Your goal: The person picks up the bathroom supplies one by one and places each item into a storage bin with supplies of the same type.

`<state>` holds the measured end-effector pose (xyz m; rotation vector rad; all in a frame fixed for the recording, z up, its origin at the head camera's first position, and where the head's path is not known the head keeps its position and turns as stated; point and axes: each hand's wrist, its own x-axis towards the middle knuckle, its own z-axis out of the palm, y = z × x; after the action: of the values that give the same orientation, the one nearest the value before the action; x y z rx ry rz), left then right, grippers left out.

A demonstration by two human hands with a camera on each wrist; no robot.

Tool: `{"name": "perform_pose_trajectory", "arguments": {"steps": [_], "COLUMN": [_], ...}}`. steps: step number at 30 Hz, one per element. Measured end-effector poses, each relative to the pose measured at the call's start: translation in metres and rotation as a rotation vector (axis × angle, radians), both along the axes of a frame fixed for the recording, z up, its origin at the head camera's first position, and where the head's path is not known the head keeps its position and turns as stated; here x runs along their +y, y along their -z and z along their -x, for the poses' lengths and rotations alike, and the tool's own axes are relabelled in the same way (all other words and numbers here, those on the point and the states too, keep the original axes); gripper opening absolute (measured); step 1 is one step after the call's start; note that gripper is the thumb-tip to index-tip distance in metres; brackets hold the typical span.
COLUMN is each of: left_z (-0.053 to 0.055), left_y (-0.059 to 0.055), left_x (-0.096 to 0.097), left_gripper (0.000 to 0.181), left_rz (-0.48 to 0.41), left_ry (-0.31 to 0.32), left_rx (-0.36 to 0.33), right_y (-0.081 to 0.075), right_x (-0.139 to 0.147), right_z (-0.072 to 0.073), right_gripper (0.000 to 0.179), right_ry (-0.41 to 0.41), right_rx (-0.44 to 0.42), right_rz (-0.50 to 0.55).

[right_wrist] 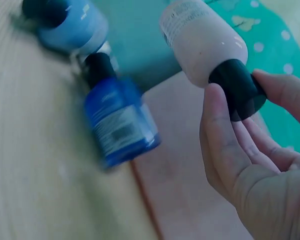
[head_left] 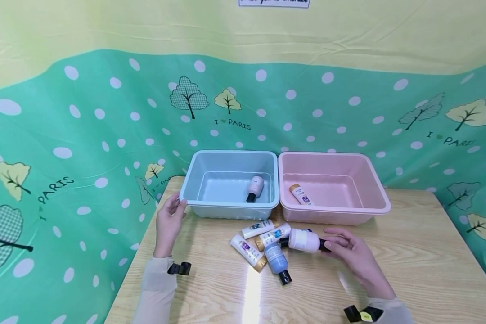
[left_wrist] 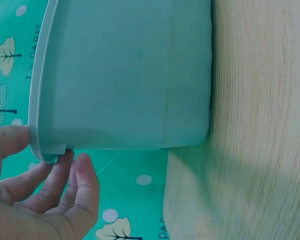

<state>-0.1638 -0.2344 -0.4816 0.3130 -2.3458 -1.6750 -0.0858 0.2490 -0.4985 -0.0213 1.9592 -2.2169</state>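
Observation:
At the front left corner of the blue plastic bin (head_left: 231, 204), my left hand (head_left: 169, 225) pinches the rim, thumb on top and fingers beneath. My right hand (head_left: 354, 258) holds a pale pink bottle (head_left: 303, 240) by its black cap, thumb and fingertips around it. This bottle is tilted nearly sideways above the table, in front of the pink bin. A dark blue bottle (right_wrist: 122, 127) lies below it in the right wrist view, mostly hidden in the head view. Beside it lie a light blue bottle (head_left: 276, 257) with a black cap and white tubes (head_left: 248, 252) with gold caps.
To the right of the blue bin stands a pink bin (head_left: 336, 209), holding one white tube (head_left: 300, 194) with a gold cap. Inside the blue bin lies another pale pink bottle (head_left: 256, 184). A green patterned cloth (head_left: 308, 103) hangs behind the wooden table (head_left: 421, 252).

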Motion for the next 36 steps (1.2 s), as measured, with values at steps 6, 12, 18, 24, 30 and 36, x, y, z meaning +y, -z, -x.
{"name": "perform_pose_trajectory", "arguments": {"steps": [6,12,18,24,30,36], "left_z": [0.001,0.001,0.002,0.001,0.001,0.002], "left_y": [0.0,0.001,0.002,0.001,-0.001,-0.001], "left_x": [0.0,-0.003,-0.004,-0.004,-0.004,-0.005], "left_gripper": [0.048,0.049,0.049,0.049,0.047,0.048], "left_rz": [-0.002,0.0,-0.015,-0.011,-0.008,-0.021], "left_ry": [-0.012,-0.018,-0.009,0.007,0.004,0.01], "left_rx": [-0.013,-0.008,-0.007,0.005,0.007,-0.001], "right_y": [-0.028,-0.06,-0.088,-0.109,-0.123,-0.13], "right_x": [-0.009,-0.024,-0.04,-0.062,-0.093,-0.122], "right_z": [0.008,0.034,0.065,0.097,0.137,0.177], "right_gripper": [0.039,0.035,0.039,0.051,0.052,0.043], "right_ry": [0.013,-0.005,-0.027,-0.015,-0.05,-0.056], "right_rx": [0.081,0.144,0.146,0.1,0.079,0.041], "right_rz": [0.041,0.069,0.034,-0.079,0.04,-0.005]}}
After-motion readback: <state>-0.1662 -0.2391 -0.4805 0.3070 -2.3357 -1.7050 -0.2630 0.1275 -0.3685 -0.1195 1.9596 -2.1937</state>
